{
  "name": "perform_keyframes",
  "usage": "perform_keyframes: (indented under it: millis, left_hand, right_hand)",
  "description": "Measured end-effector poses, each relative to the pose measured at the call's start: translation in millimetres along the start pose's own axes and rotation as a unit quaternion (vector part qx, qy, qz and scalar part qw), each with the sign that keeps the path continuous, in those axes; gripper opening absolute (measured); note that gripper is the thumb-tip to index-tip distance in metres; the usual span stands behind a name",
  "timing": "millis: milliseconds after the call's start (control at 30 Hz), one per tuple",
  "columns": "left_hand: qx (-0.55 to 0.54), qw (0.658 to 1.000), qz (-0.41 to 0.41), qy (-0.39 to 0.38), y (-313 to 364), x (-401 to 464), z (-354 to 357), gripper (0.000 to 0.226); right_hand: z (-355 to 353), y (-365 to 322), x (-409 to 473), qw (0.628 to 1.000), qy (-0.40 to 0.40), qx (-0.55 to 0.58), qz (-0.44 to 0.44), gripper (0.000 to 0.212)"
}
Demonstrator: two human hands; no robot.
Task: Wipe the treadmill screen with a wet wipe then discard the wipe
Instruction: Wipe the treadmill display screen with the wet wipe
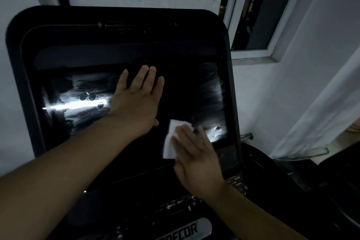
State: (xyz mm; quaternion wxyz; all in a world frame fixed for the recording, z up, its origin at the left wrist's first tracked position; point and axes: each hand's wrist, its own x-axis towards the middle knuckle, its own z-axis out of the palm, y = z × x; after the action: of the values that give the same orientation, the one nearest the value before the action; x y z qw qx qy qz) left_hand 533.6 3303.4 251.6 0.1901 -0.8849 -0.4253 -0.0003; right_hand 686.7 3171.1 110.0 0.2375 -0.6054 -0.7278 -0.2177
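Observation:
The treadmill screen (pixel 78 91) is a dark glossy panel in a black console, streaked with wet smears and reflecting a bright light on its left half. My left hand (pixel 136 101) lies flat on the middle of the screen, fingers spread, holding nothing. My right hand (pixel 196 154) presses a white wet wipe (pixel 171 142) flat against the lower right part of the screen. The wipe sticks out to the left of my fingers, and part of it is hidden under my palm.
The black console frame (pixel 21 64) surrounds the screen, with a control panel and a silver logo plate (pixel 187 230) below. A window (pixel 259 15) is at the upper right. White walls stand behind, and a white curtain (pixel 319 103) hangs at the right.

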Motion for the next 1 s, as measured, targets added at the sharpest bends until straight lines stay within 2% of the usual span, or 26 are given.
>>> perform_keyframes:
  millis: [133,233,300,367,500,600,667,767,867,933,1000]
  left_hand:
    - [-0.003,1.0,0.002,-0.002,-4,-1,1,0.119]
    - [-0.001,1.0,0.005,0.001,-1,0,1,0.12]
    - [-0.006,1.0,0.003,0.005,0,0,1,0.12]
    - [-0.008,1.0,0.002,0.009,0,0,2,0.12]
    - [-0.009,1.0,0.003,0.008,-1,1,2,0.117]
    - [-0.008,1.0,0.004,0.004,-2,1,2,0.118]
    - [-0.006,1.0,0.003,0.0,-3,0,1,0.119]
    - [-0.004,1.0,0.004,0.0,-1,0,0,0.12]
    - [0.001,1.0,0.006,0.004,0,0,1,0.119]
    - [-0.001,1.0,0.003,0.011,-1,0,2,0.12]
    - [-0.002,1.0,0.001,0.014,-1,1,3,0.12]
  right_hand:
    - [-4,32,-2,0.999,-0.001,-0.046,-0.002,0.046]
    - [-13,66,-1,0.995,0.01,-0.05,0.084,0.048]
    - [-12,60,8,0.992,0.026,-0.04,0.119,0.05]
    - [-4,34,14,0.994,0.033,-0.035,0.099,0.047]
    - [12,-32,7,1.0,0.009,0.021,-0.018,0.041]
    - [9,-26,-5,0.999,-0.006,0.0,-0.041,0.041]
    - [3,6,-16,0.999,-0.01,-0.033,-0.013,0.042]
    - [-10,55,-33,0.994,-0.019,-0.066,0.088,0.044]
    - [-8,55,-34,0.983,-0.007,-0.075,0.169,0.045]
    - [0,29,-29,0.985,0.014,-0.056,0.161,0.044]
    - [8,-2,-26,0.994,0.012,-0.024,0.109,0.042]
